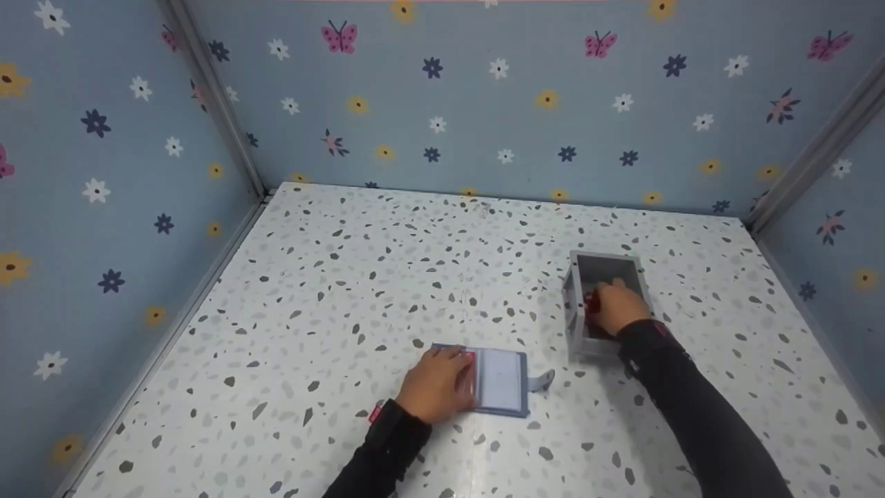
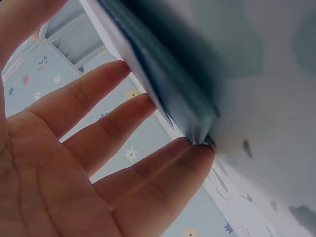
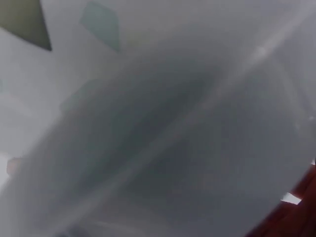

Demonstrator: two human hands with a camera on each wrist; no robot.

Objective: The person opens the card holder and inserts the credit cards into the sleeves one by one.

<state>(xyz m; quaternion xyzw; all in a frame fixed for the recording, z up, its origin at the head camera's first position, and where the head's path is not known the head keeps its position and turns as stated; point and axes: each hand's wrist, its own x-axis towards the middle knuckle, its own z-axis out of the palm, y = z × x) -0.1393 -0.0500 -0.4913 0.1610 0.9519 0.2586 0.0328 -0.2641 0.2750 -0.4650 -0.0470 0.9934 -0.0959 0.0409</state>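
A small blue-grey card holder [image 1: 502, 380] lies spread on the table, with clear sleeves and a strap with a metal snap on its right side. My left hand [image 1: 434, 386] rests over its left half, where a red card [image 1: 470, 373] shows beside the fingers. In the left wrist view, nearly straight fingers [image 2: 106, 126] touch the holder's edge [image 2: 163, 84]. My right hand [image 1: 617, 308] reaches into a grey open-topped box [image 1: 577, 339], its bent fingers pinching a small red thing [image 1: 592, 303]. The box wall [image 3: 197, 163] blurs most of the right wrist view.
A small red tag-like piece [image 1: 375, 413] lies by the left wrist. The white speckled table [image 1: 387, 263] runs back to blue flowered panels [image 1: 470, 90], which also stand at both sides with grey metal posts [image 1: 221, 104] at the corners.
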